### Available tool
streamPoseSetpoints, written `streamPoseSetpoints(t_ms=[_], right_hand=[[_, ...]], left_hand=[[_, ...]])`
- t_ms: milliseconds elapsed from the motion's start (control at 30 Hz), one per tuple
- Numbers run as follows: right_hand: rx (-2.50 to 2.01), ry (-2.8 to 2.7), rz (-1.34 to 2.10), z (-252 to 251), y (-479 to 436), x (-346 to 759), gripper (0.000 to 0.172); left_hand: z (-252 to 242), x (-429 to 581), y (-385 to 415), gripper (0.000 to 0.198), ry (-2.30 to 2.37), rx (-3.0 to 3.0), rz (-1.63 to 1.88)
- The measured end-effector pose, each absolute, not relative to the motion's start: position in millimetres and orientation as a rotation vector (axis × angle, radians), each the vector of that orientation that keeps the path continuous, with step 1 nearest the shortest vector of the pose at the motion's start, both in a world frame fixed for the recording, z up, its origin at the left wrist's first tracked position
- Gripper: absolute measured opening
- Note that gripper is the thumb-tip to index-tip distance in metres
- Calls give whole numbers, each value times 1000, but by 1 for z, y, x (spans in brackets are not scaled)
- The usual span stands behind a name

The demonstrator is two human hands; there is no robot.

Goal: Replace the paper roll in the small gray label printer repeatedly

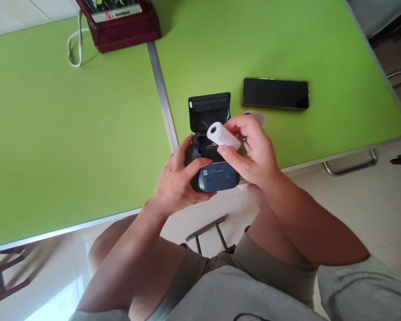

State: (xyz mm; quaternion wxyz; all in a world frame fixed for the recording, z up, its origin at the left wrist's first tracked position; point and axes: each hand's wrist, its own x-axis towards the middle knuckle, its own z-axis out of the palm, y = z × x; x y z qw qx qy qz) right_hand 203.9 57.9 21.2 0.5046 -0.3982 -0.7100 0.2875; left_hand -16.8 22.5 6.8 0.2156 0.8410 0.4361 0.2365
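Note:
A small dark blue label printer [219,178] is at the table's near edge, its black lid [209,109] swung up and its compartment showing. My left hand [178,180] grips the printer's left side, with the thumb across its front and fingers around the body. Above the right part of the open compartment, my right hand [254,147] pinches a white paper roll [223,136] between thumb and fingers. The roll is tilted, its dark hollow core facing up and left. Behind the right hand, a pale rounded piece [258,117] partly shows; I cannot tell what it is.
On the green table [87,142], a black smartphone [276,93] lies right of the printer. A dark red box-like item marked WANBAO [127,31] stands at the back, with a white cord [79,44] beside it. A metal strip [162,93] crosses the tabletop. A stool [207,229] shows below.

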Motion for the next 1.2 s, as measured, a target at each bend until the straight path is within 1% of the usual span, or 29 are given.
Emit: streamPoseSetpoints(t_ms=[100,167,200,233,367,433,500,800,933,1000,1133,1200], right_hand=[[-990,-1843,603,25,58,205,18],[-1053,-1916,489,27,58,207,17],[-1082,-1939,433,29,57,208,17],[-1104,-1957,385,29,57,209,18],[-1164,-2029,322,30,55,208,19],[-1190,-2045,329,28,56,207,16],[-1167,-2033,344,25,57,207,17],[-1056,-1983,497,21,57,207,32],[-1122,-1962,394,19,59,205,33],[-1154,-1955,354,18,61,205,31],[-1126,-1992,418,22,65,205,17],[-1069,-1991,458,26,65,206,17]], left_hand=[[4,-18,22,82,1196,2343,652],[3,-19,24,94,1169,2301,696],[2,-21,25,97,1151,2256,734],[2,-22,25,94,1131,2197,771],[3,-24,27,66,1100,1956,846],[3,-24,28,62,1116,1904,858],[4,-22,29,61,1136,1893,863],[5,-19,29,59,1168,1890,863],[5,-18,28,59,1166,1884,858],[5,-18,28,60,1173,1880,863],[3,-17,28,60,1181,1872,875],[3,-17,28,61,1185,1864,880]])
